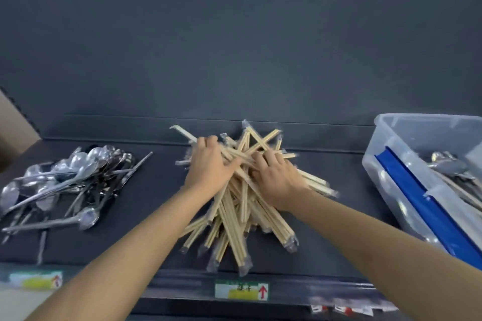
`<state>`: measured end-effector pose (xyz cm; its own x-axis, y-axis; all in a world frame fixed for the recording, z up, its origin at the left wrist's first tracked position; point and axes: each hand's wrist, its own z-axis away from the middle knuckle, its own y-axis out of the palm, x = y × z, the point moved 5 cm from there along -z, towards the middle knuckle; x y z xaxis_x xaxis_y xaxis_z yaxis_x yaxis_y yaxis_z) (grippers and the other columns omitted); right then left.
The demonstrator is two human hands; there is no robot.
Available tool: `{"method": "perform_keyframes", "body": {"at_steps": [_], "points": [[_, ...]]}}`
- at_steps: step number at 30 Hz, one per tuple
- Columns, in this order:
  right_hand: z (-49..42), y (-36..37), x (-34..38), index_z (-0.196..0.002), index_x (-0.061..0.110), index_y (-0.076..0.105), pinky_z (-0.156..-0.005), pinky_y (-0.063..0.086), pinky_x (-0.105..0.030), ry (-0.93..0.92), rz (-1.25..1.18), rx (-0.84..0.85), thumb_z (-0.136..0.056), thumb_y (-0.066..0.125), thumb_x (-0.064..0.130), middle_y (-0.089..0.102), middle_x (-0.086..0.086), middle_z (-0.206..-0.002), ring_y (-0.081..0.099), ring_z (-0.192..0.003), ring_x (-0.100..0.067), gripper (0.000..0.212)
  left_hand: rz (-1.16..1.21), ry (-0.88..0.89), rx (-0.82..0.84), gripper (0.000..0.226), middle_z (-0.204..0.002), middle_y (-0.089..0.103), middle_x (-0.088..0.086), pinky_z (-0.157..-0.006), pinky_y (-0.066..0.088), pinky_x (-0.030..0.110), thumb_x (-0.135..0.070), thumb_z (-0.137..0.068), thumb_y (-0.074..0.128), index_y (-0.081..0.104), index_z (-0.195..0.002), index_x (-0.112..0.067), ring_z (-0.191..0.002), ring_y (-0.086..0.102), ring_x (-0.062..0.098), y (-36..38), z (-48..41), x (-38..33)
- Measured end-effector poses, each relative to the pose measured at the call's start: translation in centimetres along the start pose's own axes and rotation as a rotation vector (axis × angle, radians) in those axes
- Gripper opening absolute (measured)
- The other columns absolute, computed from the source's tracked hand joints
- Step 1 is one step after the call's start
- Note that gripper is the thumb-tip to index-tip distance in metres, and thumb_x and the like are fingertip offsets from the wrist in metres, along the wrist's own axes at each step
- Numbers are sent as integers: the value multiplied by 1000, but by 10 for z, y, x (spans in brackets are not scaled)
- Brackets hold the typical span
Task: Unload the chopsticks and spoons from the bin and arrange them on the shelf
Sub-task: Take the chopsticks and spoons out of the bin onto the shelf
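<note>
A loose heap of wrapped wooden chopsticks (234,216) lies in the middle of the dark shelf (146,203). Both hands are on top of the heap. My left hand (208,167) curls its fingers over the sticks at the far left of the pile. My right hand (276,177) grips sticks just to the right of it. Metal spoons (65,185) lie in a jumbled pile on the shelf's left part. A clear plastic bin (407,177) stands at the right, with spoons and chopsticks (453,172) still inside.
The bin has a blue handle or clip (422,206) along its near side. Price labels (241,290) sit on the shelf's front rail. A dark back panel (234,47) rises behind the shelf. A cardboard box edge (13,128) shows at the far left.
</note>
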<state>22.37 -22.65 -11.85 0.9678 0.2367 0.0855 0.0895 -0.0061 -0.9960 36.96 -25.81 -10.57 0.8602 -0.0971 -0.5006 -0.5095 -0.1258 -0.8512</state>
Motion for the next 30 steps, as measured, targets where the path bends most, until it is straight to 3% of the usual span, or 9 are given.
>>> {"method": "perform_keyframes", "body": {"at_steps": [3, 6, 10, 16, 19, 26, 30], "points": [[-5, 6, -1, -143, 15, 26, -101, 31, -42, 27, 72, -5, -101, 27, 37, 40, -9, -135, 38, -123, -30, 47, -246, 220, -35, 65, -135, 40, 5, -102, 25, 36, -61, -85, 50, 45, -130, -15, -125, 32, 26, 7, 3, -7], [-4, -8, -3, -140, 17, 34, -99, 31, -40, 36, 111, -59, -101, 27, 39, 42, -7, -136, 40, -123, -28, 46, -306, 274, -16, 60, -141, 39, 4, -101, 25, 39, -60, -90, 40, 42, -132, -17, -126, 33, 26, 13, 1, -16], [8, -41, -24, -137, 18, 38, -96, 33, -37, 28, 184, -107, -100, 30, 38, 42, -5, -138, 42, -123, -27, 43, -300, 371, -33, 60, -143, 40, 6, -101, 26, 41, -56, -94, 35, 42, -135, -14, -128, 35, 27, 10, -2, -50], [65, -111, -104, -132, 15, 44, -95, 40, -42, 171, 196, -173, -98, 38, 36, 46, -6, -130, 48, -117, -30, 40, -237, 509, -34, 68, -136, 48, 7, -98, 31, 43, -62, -88, 22, 49, -126, -13, -123, 41, 29, 10, 10, -148], [105, -134, -161, -134, 15, 43, -96, 41, -41, 289, 177, -146, -98, 40, 34, 44, -7, -136, 48, -119, -33, 41, -194, 582, -17, 72, -136, 48, 4, -99, 31, 40, -63, -86, 15, 48, -129, -14, -124, 41, 27, 17, 31, -210], [182, -133, -287, -133, 18, 46, -98, 40, -38, 409, 55, 101, -97, 42, 38, 49, -8, -134, 49, -120, -30, 41, -200, 690, 34, 48, -130, 52, 2, -97, 33, 35, -49, -95, 39, 47, -127, -14, -120, 43, 23, 62, 87, -342], [204, -119, -335, -132, 16, 49, -98, 41, -35, 321, 60, 260, -94, 50, 32, 52, -8, -133, 51, -118, -28, 41, -433, 691, 255, 35, -122, 55, 6, -84, 37, 36, -40, -92, 48, 51, -117, -16, -116, 48, 28, 115, 93, -391]]}}
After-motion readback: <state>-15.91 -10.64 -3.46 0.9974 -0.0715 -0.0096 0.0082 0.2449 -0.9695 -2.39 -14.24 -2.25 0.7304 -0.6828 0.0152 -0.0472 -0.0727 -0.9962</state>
